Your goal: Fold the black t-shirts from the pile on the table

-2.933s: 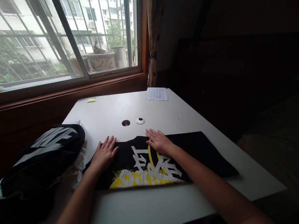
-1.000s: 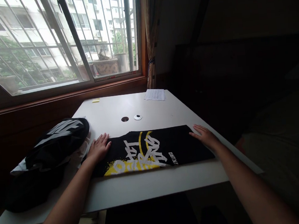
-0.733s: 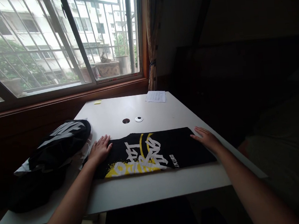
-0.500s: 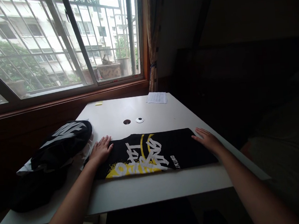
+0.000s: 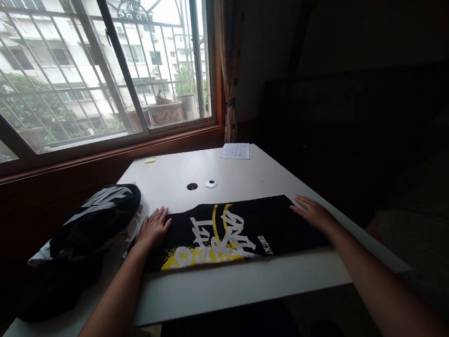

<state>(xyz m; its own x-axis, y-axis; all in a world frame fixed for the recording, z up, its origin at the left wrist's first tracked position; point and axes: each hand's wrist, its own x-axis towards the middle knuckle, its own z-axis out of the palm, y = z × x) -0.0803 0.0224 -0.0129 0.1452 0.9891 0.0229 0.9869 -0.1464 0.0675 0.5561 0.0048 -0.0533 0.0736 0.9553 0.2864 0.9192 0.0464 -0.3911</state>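
The left grip and right grip rest uncurled, clutching nothing, at either end of the shirt between them, which I reckon could ruck up if either pushed inward.

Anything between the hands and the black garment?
Nothing visible: the left hand lies on the black garment at its left end, and the right hand is at its right end. The clothes pile lies farther left.
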